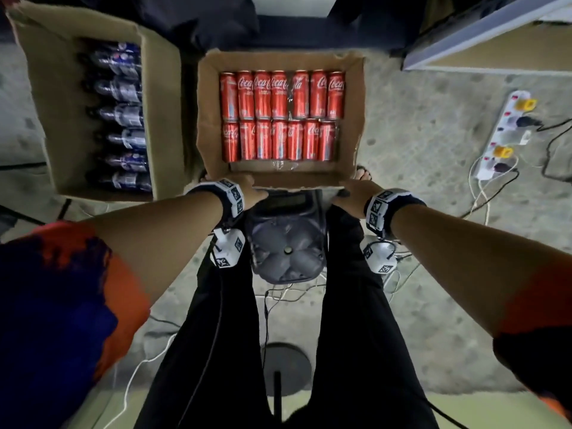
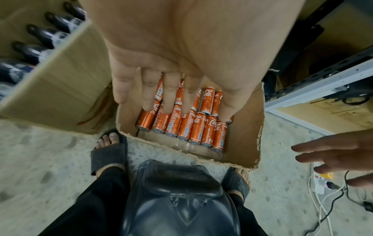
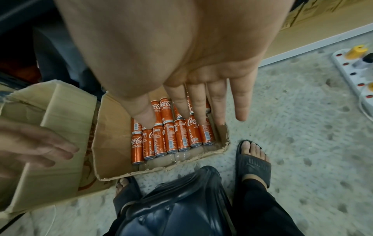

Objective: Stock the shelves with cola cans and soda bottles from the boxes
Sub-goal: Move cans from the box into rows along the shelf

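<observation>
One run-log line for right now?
phase: reaching | left hand: open, over cola cans | right hand: open | cans box: full, untouched

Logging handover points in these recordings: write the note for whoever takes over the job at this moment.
Left hand: open, fingers straight, holding nothing, above the near edge of the can box.
Right hand: open, holding nothing, by the box's near right corner.
Cola cans: two rows lying in the box on the floor.
Soda bottles: lying in the second box, to the left.
Shelf: its edge shows at upper right; no stock visible on it.
Done: nothing picked yet. Left: cans and bottles all to be shelved.
</observation>
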The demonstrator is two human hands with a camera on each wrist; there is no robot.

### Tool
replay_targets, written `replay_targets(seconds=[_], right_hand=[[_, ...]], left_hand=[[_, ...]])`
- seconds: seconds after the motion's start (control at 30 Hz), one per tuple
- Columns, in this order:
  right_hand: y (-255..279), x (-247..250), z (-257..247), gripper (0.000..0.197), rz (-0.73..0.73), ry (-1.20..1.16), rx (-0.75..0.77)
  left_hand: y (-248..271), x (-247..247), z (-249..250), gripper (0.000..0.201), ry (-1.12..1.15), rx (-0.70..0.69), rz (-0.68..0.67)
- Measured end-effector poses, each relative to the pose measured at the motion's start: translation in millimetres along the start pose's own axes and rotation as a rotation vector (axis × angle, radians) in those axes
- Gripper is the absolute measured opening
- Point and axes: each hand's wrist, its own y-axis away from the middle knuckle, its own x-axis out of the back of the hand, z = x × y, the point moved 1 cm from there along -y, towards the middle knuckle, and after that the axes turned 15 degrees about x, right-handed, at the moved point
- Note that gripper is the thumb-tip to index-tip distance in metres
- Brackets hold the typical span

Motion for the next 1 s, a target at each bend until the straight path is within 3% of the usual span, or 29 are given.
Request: replay_targets(seconds=[0.07,0.13,0.17,0.23,0.33,0.43,0.57,0.73,0.9,1.0], right_hand=[[-27.7,-2.4,9.4,0.045,0.039,0.02,0.002],[-57.5,-6.4,23.6,0.054,0.061,-0.005,-0.009],[-68.3,-5.9,27.5,0.06,0.068,-0.023,0.006],[-89.5,-4.5,35.2,0.066,0.066,-0.035,0.017],[-124.8,-2.9,47.1,0.05,0.079,-0.045,0.041],[-156.5,-0.6,55.7,0.052,0.159,-0.133,0.092],[-190.6,6.7,62.7,0.049,0.144,-0.105,0.157],[-240.2,3.5,74.2,0.048,0.147,-0.092,0.155],[-288.7,7.0,90.7,0.013,0.166,0.071,0.185],[-313.5,12.4,103.4,0.008,0.194,0.089,0.234]], left_hand=[[-28.9,-3.6,11.5,0.067,0.013,-0.013,-0.007],[-49.3,-0.2,22.0,0.035,0.004,-0.035,-0.024],[-61.1,1.9,29.2,0.028,0.002,-0.058,-0.011],[-83.7,6.4,43.4,0.03,-0.009,-0.087,-0.008],[-120.2,3.6,63.6,0.037,-0.034,-0.112,0.008],[-148.8,2.5,82.1,0.032,-0.028,-0.11,0.055],[-182.1,2.1,110.0,0.056,-0.044,-0.121,0.089],[-210.5,4.1,140.9,0.052,-0.035,-0.181,0.12],[-240.4,-1.6,165.7,0.054,-0.026,-0.24,0.164],[-253.6,-3.7,181.9,0.053,-0.009,-0.308,0.178]])
